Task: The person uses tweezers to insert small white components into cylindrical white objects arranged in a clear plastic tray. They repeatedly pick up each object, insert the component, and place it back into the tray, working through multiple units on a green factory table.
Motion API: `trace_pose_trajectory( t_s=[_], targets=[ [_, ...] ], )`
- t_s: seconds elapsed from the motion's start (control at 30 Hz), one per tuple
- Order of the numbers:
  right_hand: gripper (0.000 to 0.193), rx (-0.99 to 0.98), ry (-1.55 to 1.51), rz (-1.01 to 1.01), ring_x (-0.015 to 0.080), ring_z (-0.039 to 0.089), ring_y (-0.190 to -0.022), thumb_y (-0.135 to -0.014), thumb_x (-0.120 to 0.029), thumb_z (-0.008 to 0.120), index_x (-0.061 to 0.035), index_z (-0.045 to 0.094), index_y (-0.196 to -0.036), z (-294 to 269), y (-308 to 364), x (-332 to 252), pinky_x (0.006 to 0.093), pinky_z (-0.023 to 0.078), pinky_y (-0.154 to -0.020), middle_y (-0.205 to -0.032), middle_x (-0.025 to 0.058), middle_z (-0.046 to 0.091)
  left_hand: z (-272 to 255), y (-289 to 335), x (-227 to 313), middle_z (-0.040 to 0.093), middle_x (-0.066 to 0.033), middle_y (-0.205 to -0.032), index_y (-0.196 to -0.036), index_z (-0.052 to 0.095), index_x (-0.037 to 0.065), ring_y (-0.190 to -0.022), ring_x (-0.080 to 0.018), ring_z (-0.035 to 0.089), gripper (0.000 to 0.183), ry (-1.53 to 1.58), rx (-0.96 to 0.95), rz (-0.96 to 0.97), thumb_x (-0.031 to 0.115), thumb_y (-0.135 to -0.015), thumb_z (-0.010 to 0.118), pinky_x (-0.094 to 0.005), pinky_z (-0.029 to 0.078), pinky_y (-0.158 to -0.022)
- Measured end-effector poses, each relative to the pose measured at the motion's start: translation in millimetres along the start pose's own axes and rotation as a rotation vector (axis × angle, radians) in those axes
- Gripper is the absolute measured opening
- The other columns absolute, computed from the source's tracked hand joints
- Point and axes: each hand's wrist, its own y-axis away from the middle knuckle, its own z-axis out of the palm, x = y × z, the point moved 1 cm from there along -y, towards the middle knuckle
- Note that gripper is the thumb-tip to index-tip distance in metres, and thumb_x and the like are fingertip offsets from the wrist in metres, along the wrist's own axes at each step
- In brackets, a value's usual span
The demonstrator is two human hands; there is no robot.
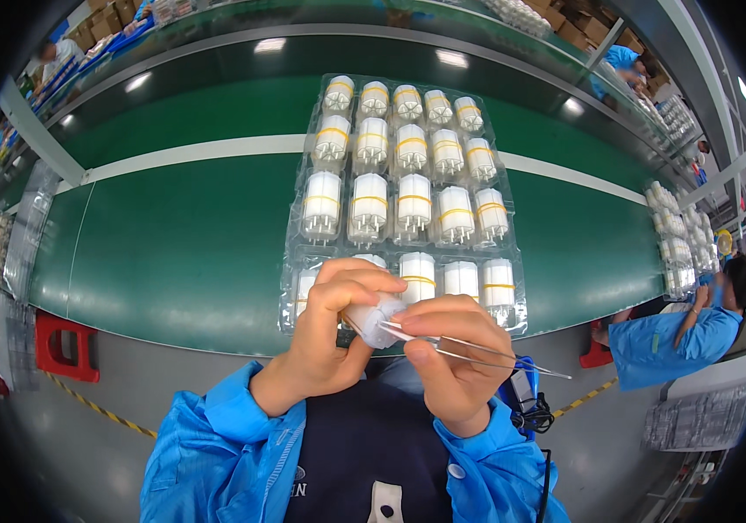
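**Two hands at one white part over a green belt**

Both hands work close to the chest, above the near edge of the green belt (181,253). Left hand (329,336) has its fingers curled and pressed around a small white cylinder (374,322), gripping it from the left and top. Right hand (451,357) pinches a pair of metal tweezers (469,350) between thumb and forefinger; the tips touch the cylinder's right face, while the far end of the tweezers points right, past the hand.

Just beyond the hands, a clear plastic blister tray (403,192) lies on the belt, long side running away from the person. It holds four rows of white cylinders, each with a yellow band around it and short pins at the near end. The nearest row is partly hidden behind the hands.

A pale stripe (172,157) crosses the belt from left to right, passing under the tray. More clear trays of white parts (678,235) are stacked at the right, well apart. A second person in a blue coat (674,344) sits at the right edge. A red block (63,349) stands below the belt at the left.
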Motion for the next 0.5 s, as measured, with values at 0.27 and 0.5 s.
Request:
trace_pose_trajectory(
  t_s=[0.27,0.5],
  targets=[
    [0.012,0.081,-0.145,0.085,0.0215,0.067,-0.078,-0.080,0.003,0.071,0.0028,0.069,-0.093,3.1,8.1,7.5,0.0285,0.053,-0.068,-0.089,0.0162,0.070,-2.7,2.6,-1.1,0.060,-0.0204,-0.113,-0.112,0.036,0.007,-0.106,-0.0308,0.053,0.047,-0.026,0.018,-0.010,-0.012,-0.079,0.063,-0.0403,0.046,-0.091],
    [0.015,0.043,-0.065,0.039,0.0213,0.066,-0.079,-0.080,0.003,0.071,0.0030,0.068,-0.094,3.7,5.5,6.3,0.0288,0.052,-0.068,-0.090,0.0174,0.069,-4.1,1.1,1.7,0.061,-0.0204,-0.113,-0.112,0.036,0.007,-0.105,-0.0313,0.053,0.049,-0.109,0.016,0.025,-0.013,-0.076,0.065,-0.0418,0.045,-0.091]
  ],
)
